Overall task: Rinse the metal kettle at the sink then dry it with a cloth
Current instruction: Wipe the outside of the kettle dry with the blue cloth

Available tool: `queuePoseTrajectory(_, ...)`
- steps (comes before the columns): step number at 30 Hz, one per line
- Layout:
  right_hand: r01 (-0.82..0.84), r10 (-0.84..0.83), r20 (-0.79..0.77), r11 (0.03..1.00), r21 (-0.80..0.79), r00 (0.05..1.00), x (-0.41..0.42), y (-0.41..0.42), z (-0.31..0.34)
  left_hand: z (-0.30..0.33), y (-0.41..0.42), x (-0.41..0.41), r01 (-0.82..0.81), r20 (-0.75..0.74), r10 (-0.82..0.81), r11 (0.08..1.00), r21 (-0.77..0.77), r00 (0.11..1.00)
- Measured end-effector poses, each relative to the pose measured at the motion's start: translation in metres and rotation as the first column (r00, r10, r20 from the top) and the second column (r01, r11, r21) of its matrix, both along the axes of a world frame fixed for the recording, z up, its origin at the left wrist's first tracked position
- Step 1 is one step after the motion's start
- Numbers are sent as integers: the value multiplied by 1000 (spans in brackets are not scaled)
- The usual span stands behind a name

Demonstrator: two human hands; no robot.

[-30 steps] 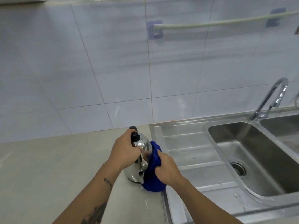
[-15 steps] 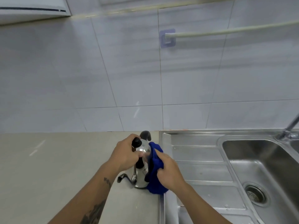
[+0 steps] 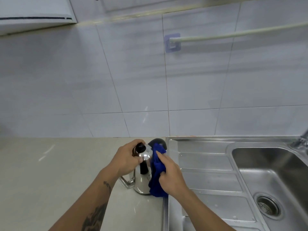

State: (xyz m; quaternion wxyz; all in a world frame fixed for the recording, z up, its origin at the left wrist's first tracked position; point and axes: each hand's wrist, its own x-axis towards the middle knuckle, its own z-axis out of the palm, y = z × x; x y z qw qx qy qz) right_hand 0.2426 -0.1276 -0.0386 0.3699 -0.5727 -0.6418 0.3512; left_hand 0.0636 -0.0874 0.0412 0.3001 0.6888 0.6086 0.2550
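Note:
A shiny metal kettle with a black lid knob stands upright on the beige counter, right beside the sink's drainboard. My left hand grips the kettle's top around the lid. My right hand presses a bunched blue cloth against the kettle's right side. The cloth covers most of that side down to the base. A metal spout or handle part sticks out low on the kettle's left.
The steel sink with ribbed drainboard lies to the right, its drain at lower right. The faucet base shows at the right edge. A towel rail hangs on the tiled wall.
The view has shifted left, pushing the sink and faucet toward the right edge. My right hand has slid the blue cloth along the kettle's right side while my left hand keeps its grip on top.

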Motion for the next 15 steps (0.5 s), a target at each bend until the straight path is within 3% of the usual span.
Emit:
queuePoseTrajectory(5,41,-41,-53,999,-2,998,-11,8,-1,-13,-2,15,61,-156,-48,995,75,987)
queuePoseTrajectory(8,66,-77,-47,979,-192,996,-4,5,-17,-30,-13,19,58,-269,-9,983,175,963)
queuePoseTrajectory(11,46,-51,-9,951,-306,999,-1,0,-27,-39,-16,21,39,-246,17,974,221,969)
queuePoseTrajectory(15,82,-96,-73,981,-175,993,-7,4,-17,-39,-14,21,40,-234,35,951,308,972)
